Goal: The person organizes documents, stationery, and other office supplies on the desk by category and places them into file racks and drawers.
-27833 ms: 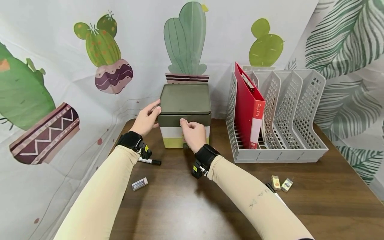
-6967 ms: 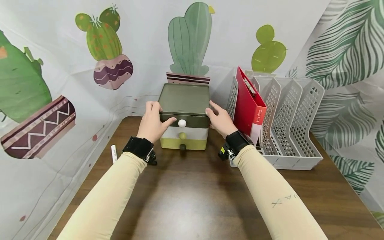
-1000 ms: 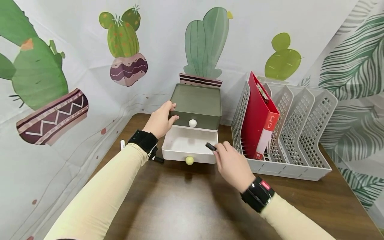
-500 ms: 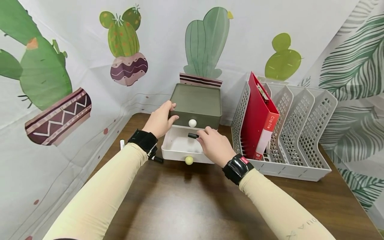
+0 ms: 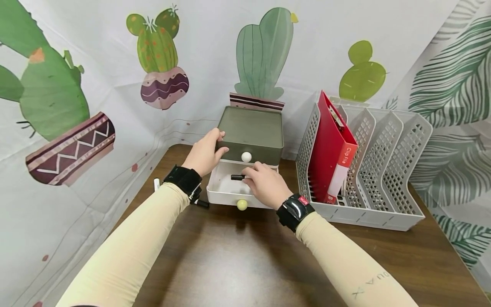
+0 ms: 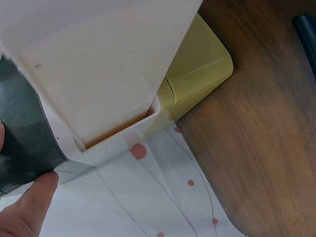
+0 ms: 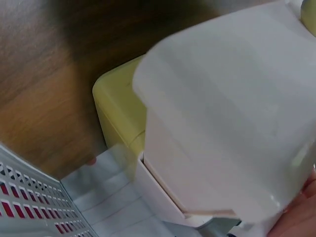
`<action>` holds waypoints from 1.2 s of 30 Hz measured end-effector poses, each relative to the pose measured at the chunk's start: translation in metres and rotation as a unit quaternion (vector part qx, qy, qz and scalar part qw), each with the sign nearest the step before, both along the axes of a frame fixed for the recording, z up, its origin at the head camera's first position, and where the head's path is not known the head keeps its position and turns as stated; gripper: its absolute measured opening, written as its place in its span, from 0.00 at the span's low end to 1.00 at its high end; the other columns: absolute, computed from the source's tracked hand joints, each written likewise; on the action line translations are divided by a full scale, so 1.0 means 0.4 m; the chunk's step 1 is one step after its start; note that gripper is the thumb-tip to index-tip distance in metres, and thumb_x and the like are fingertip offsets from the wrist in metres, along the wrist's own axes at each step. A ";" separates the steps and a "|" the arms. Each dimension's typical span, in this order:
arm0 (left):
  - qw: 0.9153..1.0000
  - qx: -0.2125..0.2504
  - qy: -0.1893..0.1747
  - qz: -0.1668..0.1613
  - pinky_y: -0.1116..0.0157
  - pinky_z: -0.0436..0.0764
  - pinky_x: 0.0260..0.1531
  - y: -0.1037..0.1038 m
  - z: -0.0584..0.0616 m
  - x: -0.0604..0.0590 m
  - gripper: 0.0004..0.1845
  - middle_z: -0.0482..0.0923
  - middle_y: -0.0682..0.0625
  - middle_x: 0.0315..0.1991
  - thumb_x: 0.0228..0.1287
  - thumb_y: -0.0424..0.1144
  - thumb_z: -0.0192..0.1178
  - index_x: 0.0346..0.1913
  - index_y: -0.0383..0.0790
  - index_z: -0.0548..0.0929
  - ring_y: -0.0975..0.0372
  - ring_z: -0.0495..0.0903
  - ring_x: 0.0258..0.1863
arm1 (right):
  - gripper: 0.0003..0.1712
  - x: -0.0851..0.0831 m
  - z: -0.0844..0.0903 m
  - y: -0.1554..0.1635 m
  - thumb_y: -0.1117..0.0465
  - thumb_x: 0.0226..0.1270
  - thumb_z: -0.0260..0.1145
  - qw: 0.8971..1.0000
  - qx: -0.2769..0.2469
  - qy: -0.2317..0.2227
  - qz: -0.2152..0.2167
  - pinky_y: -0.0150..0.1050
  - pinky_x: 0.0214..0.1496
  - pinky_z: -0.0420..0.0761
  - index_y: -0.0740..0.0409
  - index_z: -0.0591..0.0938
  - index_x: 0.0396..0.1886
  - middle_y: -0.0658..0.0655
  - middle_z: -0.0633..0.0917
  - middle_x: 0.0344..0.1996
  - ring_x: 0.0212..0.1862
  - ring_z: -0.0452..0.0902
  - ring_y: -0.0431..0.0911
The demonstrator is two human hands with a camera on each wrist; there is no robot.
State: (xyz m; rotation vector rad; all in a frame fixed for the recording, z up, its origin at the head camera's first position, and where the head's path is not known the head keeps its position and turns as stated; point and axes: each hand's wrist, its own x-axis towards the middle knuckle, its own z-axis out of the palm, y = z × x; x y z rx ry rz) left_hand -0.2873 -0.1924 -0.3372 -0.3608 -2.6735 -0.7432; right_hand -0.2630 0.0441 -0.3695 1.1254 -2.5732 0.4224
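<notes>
A small drawer box (image 5: 251, 125) has a dark green top section, whose white knob (image 5: 246, 157) shows at the front. Below it, the white middle drawer (image 5: 220, 197) with a yellow knob (image 5: 242, 205) is pulled out. My left hand (image 5: 205, 152) rests against the box's front left corner, fingertips at the top edge and thumb on the front. My right hand (image 5: 266, 184) pinches a marker with a black cap (image 5: 237, 177) inside or just over the drawer. Fingers hide the marker's body; whether it touches the drawer floor I cannot tell. The yellow bottom drawer (image 6: 207, 59) is shut.
A second black-capped marker (image 5: 201, 204) lies by my left wrist, partly hidden. Farther left stands out the white end of a pen (image 5: 156, 184). On the right is a grey file rack (image 5: 368, 217) holding a red clip file (image 5: 331, 157).
Over the last second my right hand moves left with the marker, from the drawer's right edge to its middle. Earlier the drawer was shut. My left hand stays at the box corner.
</notes>
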 end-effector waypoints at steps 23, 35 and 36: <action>1.000 0.005 -0.011 0.006 0.49 0.80 0.60 0.003 0.002 0.002 0.15 0.75 0.42 0.73 0.79 0.40 0.63 0.53 0.35 0.71 0.42 0.79 0.66 | 0.27 -0.082 0.027 0.059 0.50 0.82 0.60 0.908 -0.367 -0.103 -0.174 0.51 0.55 0.72 0.64 0.72 0.67 0.66 0.72 0.52 0.52 0.69 0.58; 1.000 0.013 -0.012 0.009 0.49 0.81 0.56 -0.004 -0.006 0.004 0.15 0.74 0.44 0.75 0.80 0.41 0.62 0.55 0.36 0.71 0.41 0.83 0.58 | 0.44 -0.133 0.029 0.078 0.42 0.88 0.50 0.895 -0.325 -0.264 -0.152 0.57 0.84 0.53 0.54 0.46 0.89 0.64 0.51 0.86 0.85 0.48 0.58; 1.000 0.012 -0.015 0.008 0.49 0.81 0.55 -0.006 -0.005 0.005 0.15 0.74 0.44 0.75 0.80 0.42 0.62 0.55 0.36 0.71 0.41 0.83 0.58 | 0.44 -0.132 0.030 0.076 0.41 0.88 0.50 0.893 -0.326 -0.272 -0.150 0.57 0.85 0.53 0.53 0.46 0.89 0.63 0.50 0.86 0.85 0.47 0.57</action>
